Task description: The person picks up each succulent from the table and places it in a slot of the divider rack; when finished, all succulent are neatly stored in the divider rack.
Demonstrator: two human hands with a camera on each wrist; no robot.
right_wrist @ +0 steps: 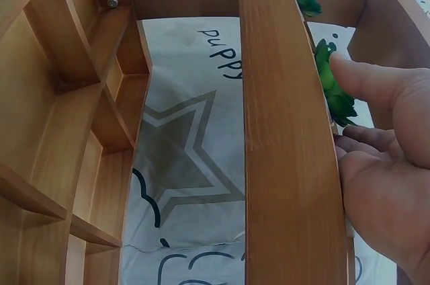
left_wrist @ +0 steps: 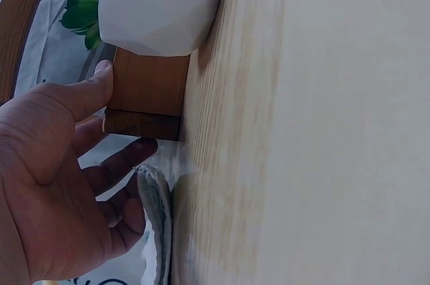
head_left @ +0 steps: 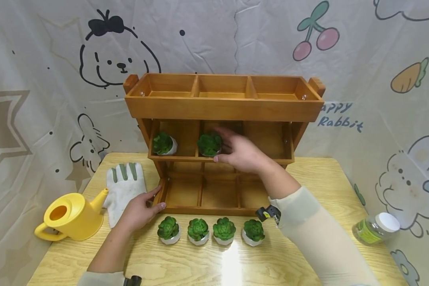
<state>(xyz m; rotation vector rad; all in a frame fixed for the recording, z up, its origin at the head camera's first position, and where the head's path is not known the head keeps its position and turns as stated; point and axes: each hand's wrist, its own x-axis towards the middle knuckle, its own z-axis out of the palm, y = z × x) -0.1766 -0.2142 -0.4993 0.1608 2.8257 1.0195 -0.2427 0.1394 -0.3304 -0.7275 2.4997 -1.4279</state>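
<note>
Qty 1 green rosette succulent in white faceted pot (head_left: 209,143): mid. compartment, mid. tier of brown 3-tier wooden shelf (head_left: 225,110); gripped on its R side by R hand (head_left: 240,153), thumb in front, fingers curved behind. L hand (head_left: 140,211): thumb & index pinching L front corner of shelf's bottom tier, other fingers loosely bent, apart. Qty 1 matching potted succulent (head_left: 163,143): same tier, L compartment, L of R hand. Qty 4 like potted succulents (head_left: 198,229): upright, in row on pale wood-grain table (head_left: 296,262), starting near L hand & running R, before shelf, nearside of R hand. Qty 1 white fabric glove w/ green finger stripes (head_left: 123,190): flat, just beyond L hand. Qty 1 yellow watering can (head_left: 76,220): L of L hand, spout twd glove. Qty 1 clear jar w/ white lid, yellow-green label (head_left: 370,232): far R, well apart from R hand.
</note>
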